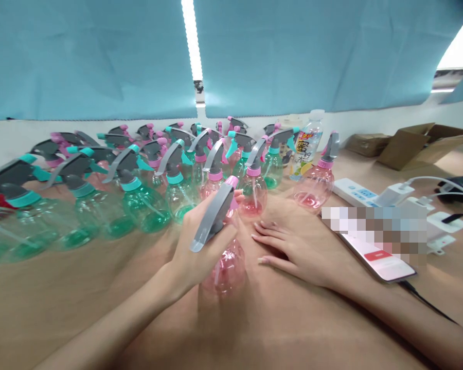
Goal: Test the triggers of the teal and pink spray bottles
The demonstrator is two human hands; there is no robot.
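My left hand (196, 246) is closed around the neck of a pink spray bottle (227, 270) with a grey and pink trigger head. The bottle is upright, and my fingers hide its collar. To its right, my right hand (289, 246) lies palm down on the brown tabletop (278, 329), fingers stretched out and apart, holding nothing. Just beyond stands another pink spray bottle (253, 192). A green spray bottle (144, 208) is in the front row to the left of my left hand.
Several more green and pink spray bottles fill the back and left. At right are a lone pink spray bottle (314, 185), a labelled drink bottle (306, 144), a phone (393, 264), a power strip (355, 192) with chargers, and an open cardboard box (409, 146).
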